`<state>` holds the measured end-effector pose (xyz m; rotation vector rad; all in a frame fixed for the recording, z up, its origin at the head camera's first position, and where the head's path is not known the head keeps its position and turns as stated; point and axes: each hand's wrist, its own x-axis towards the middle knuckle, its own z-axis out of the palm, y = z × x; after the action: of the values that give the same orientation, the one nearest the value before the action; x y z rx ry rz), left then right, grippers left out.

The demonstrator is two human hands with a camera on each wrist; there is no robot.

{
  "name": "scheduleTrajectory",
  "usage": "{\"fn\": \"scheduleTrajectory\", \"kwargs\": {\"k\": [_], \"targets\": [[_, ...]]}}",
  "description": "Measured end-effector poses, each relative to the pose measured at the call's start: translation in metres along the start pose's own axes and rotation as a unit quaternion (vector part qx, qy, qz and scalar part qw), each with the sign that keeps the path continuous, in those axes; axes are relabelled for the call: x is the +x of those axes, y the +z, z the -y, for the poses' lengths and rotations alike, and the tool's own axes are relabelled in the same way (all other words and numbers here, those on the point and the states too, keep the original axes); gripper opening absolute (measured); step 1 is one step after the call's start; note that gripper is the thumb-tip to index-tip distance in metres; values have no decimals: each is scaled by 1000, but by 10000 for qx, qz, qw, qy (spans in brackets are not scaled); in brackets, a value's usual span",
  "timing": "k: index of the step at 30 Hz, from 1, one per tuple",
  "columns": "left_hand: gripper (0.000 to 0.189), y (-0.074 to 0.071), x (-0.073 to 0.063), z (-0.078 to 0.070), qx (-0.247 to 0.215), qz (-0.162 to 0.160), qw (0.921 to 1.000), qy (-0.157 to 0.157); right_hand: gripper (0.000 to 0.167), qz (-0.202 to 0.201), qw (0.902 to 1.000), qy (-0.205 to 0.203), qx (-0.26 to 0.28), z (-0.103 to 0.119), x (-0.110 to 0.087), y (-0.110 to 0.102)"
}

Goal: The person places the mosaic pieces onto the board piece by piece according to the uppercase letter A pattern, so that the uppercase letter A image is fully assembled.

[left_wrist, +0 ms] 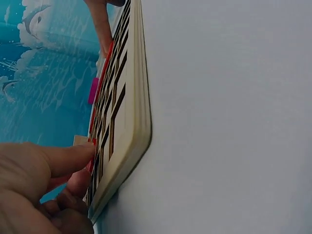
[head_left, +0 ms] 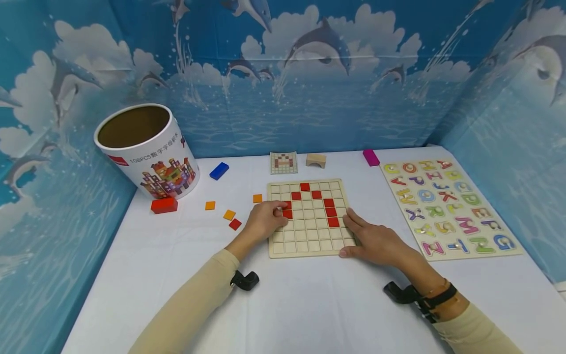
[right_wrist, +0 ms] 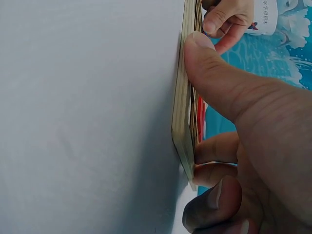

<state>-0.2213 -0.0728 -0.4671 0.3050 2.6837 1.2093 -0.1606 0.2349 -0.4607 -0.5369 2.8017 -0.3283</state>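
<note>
A square wooden grid board (head_left: 305, 243) lies on the table, with several red tiles (head_left: 330, 211) set in an arch of its cells. At its left side my left hand (head_left: 264, 221) bends over, thumb and forefinger pinching a red tile (head_left: 287, 214) at the grid. The left wrist view shows the left thumb (left_wrist: 73, 158) against a bit of red at the board's surface. My right hand (head_left: 382, 243) rests at the board's right side, fingers fairly straight along that edge. In the right wrist view the right thumb (right_wrist: 207, 61) lies across the board's near edge.
Left of the board lie loose orange tiles (head_left: 229, 215) and a red tile (head_left: 235, 224). A white bucket (head_left: 163, 152), red block (head_left: 164, 205) and blue block (head_left: 219, 170) stand farther left. Behind are a pattern card (head_left: 283, 169), wooden arch (head_left: 316, 159) and magenta block (head_left: 371, 157); right, a letter puzzle (head_left: 448, 209).
</note>
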Motion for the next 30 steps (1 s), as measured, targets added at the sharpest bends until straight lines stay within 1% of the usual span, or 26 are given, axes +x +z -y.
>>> {"fn": "scheduleTrajectory", "kwargs": {"k": [3,6,7,9,12,14,16,19,22,25,30], "targets": [[37,-8,-4,3,-174,14,9998,-12,106,12,10000,2,2,1,0,0],[35,-26,-8,11,-383,-90,9992,-76,105,2,10000,-14,11,2,0,0],[34,-34,-9,16,-432,-153,9989,-114,105,-4,10000,-20,3,2,0,-1],[34,-50,-13,27,-548,-252,9978,-287,105,-6,10000,-22,-2,3,0,-1],[33,-73,-21,46,-631,-295,9959,-569,105,18,10000,13,-4,3,0,-2],[32,-84,-27,59,-581,-246,9951,-757,106,47,10000,54,12,4,-1,-2],[32,-91,-34,69,-531,-173,9946,-876,106,58,10000,78,14,4,-1,-2],[31,-96,-43,80,-516,-56,9935,-1016,106,50,10000,78,16,4,-1,-2],[34,-96,-49,84,-489,71,9933,-1044,105,28,10000,56,-8,3,-1,-2],[37,-93,-52,84,-357,117,9945,-979,105,20,10000,47,-18,3,-1,-2],[36,-89,-51,82,99,78,9962,-857,105,26,10000,38,-3,3,0,-1]]}}
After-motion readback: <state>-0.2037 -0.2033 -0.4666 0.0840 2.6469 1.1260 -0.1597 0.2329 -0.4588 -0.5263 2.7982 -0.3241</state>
